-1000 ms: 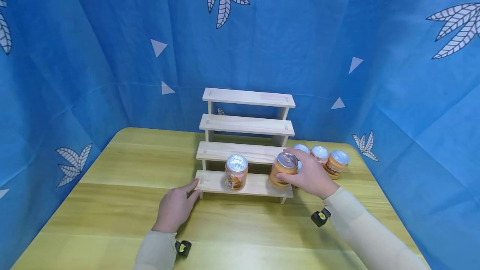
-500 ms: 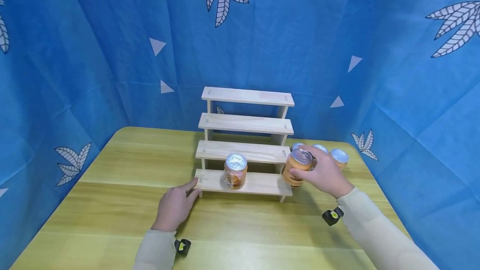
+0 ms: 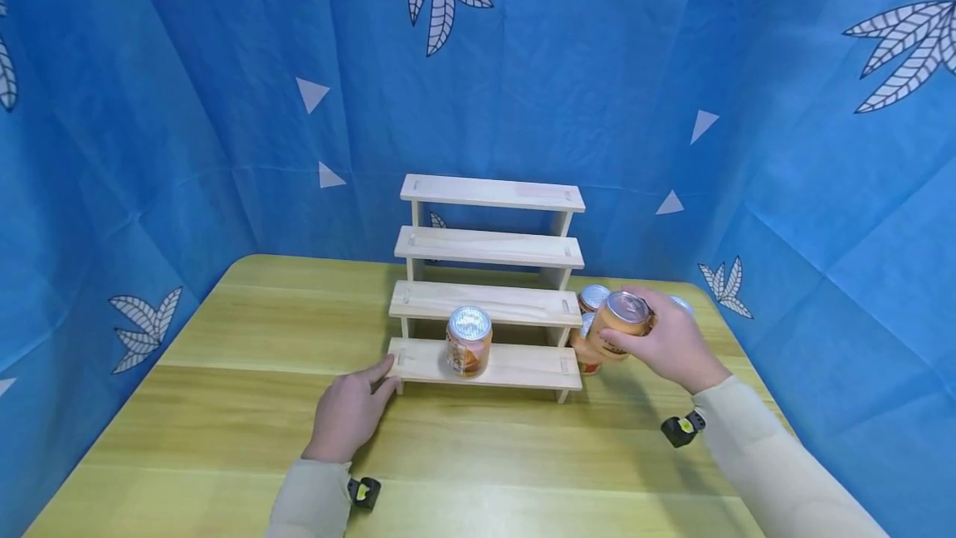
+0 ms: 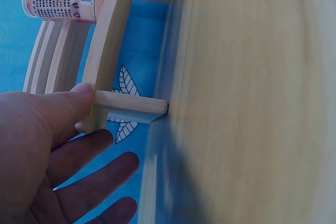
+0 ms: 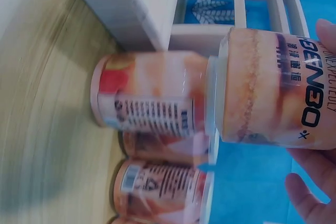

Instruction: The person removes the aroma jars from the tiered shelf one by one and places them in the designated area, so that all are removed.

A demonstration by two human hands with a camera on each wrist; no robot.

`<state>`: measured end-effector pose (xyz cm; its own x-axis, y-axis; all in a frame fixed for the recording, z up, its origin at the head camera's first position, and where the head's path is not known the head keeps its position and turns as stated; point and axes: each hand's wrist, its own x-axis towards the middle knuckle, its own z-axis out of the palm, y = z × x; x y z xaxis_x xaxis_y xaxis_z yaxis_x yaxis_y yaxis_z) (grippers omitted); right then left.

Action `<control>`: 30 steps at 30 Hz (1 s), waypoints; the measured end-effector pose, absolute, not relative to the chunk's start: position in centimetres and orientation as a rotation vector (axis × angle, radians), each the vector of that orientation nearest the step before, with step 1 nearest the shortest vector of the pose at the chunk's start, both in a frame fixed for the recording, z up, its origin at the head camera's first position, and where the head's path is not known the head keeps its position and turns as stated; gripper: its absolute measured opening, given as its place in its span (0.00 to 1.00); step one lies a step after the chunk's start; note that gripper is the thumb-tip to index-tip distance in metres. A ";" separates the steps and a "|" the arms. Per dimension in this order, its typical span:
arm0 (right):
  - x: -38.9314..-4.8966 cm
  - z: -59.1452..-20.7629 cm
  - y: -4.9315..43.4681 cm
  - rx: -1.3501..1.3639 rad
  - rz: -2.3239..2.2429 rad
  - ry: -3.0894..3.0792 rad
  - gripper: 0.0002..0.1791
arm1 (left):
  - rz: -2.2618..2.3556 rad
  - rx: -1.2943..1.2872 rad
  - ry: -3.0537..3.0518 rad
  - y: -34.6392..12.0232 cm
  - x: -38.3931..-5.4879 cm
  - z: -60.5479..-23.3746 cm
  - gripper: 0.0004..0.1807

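Observation:
My right hand (image 3: 678,349) grips an orange can (image 3: 614,337) with a silver top, held up to the right of the wooden stepped shelf (image 3: 515,368). In the right wrist view, the gripped can (image 5: 270,87) shows "DENBO" lettering, and its base is close to the top of a standing can (image 5: 152,93); whether they touch I cannot tell. On the lowest step stands a similar can (image 3: 469,345), left of its middle. My left hand (image 3: 347,415) pinches the left end of that step between thumb and index finger, the other fingers spread below it (image 4: 79,156).
Several more orange cans stand on the table right of the shelf, one at the back (image 3: 594,297) and others partly behind my right hand. The wood-grain table (image 3: 463,455) is enclosed by blue patterned cloth (image 3: 523,65) at the back and sides.
My right hand has lifted the can away from the right end of the lowest step and carried it rightward, above the standing cans. My left hand has stayed in place.

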<state>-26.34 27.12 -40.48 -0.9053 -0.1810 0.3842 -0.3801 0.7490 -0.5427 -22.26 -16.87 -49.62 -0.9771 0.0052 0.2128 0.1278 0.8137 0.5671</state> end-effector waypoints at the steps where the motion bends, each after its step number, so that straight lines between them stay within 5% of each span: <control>1: -26.4 -40.6 27.4 0.420 0.907 -2.644 0.39 | -0.891 -0.106 -2.798 -16.9 -22.2 -49.7 0.23; 30: -26.3 -42.2 30.8 0.251 0.888 -2.700 0.40 | -0.903 -0.111 -2.812 -17.0 -22.3 -49.3 0.23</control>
